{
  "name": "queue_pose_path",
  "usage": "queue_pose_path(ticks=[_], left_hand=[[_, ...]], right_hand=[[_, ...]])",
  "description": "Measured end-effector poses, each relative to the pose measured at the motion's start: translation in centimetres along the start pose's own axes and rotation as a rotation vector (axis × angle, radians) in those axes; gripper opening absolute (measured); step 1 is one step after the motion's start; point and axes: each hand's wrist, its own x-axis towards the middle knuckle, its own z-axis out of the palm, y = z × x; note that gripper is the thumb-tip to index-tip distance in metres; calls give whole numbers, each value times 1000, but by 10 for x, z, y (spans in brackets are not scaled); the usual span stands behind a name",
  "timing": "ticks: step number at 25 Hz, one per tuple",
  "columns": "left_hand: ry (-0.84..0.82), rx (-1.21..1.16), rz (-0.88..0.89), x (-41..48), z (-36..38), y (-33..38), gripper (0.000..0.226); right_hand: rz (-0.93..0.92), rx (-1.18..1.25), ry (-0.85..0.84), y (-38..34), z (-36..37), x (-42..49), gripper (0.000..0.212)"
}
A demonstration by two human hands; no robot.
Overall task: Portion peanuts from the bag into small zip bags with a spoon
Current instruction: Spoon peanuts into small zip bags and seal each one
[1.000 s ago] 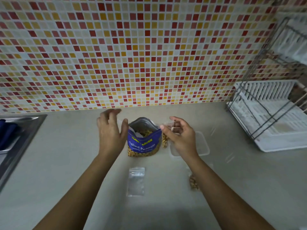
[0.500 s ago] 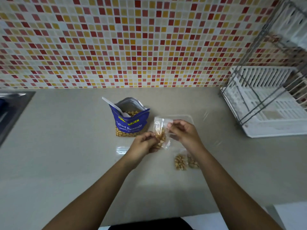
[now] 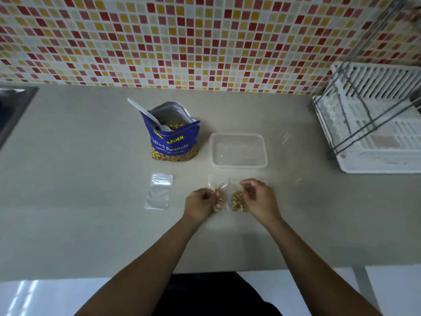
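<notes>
While the left hand is pinching a filled bag down at the table, the right hand is curling its fingers just beside a second bag; I cannot tell if it is gripping it. The spoon is leaning inside the open peanut bag, and an empty bag is lying nearby. If a zip is not pressed fully closed, peanuts may be spilling out when the bag is being lifted.
</notes>
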Motion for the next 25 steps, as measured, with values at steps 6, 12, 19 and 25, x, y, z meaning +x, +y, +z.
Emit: queue_pose_path(ticks=[6,12,19,25], left_hand=[[160,547,420,-3,4,-5,35],[14,618,636,0,8,-20,37],[163,584,685,6,-43,-21,38],[339,691,556,35,-133,-48,34]], right_hand=[[-211,-326,-68,22,13,-24,38],[-203,-402,-125,30,15,-25,44],[-303,-387,-47,-4,35,-22,52],[-490,-481,-254,-50,112,-10,54]])
